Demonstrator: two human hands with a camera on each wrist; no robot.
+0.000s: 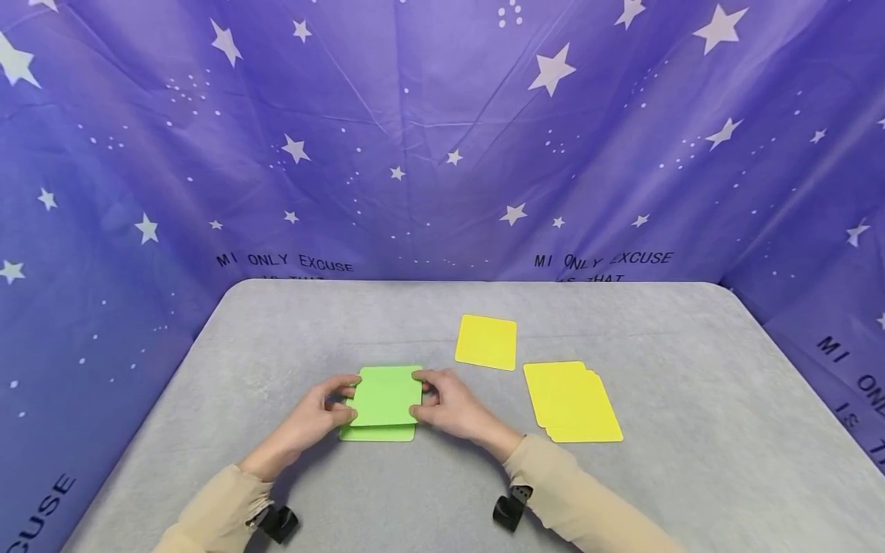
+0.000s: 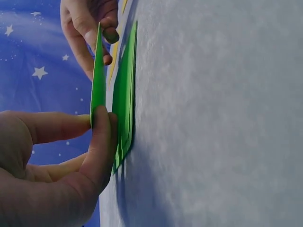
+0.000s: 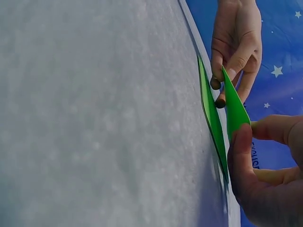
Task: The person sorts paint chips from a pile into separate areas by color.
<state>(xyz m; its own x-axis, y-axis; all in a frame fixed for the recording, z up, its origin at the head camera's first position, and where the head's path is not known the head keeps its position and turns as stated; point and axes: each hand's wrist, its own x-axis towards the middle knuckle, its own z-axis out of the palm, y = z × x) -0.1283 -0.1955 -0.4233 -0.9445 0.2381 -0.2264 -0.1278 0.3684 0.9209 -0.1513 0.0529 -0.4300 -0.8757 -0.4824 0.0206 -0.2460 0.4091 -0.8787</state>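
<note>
Between my two hands a green square card [image 1: 388,395] with rounded corners is held just above the table. My left hand [image 1: 319,411] pinches its left edge with thumb and fingers. Its right edge is pinched by my right hand [image 1: 452,405]. Beneath it lie more green cards [image 2: 124,106], loosely stacked flat on the table; the left wrist view shows a gap between them and the held card. In the head view, the lower cards stick out toward the near side, and the rest of them is hidden.
To the right lie overlapping yellow cards [image 1: 575,403], slightly fanned. A single yellow card [image 1: 487,342] lies farther back, left of them. The grey table [image 1: 691,369] ends at a purple star-patterned cloth [image 1: 415,115] behind and on both sides.
</note>
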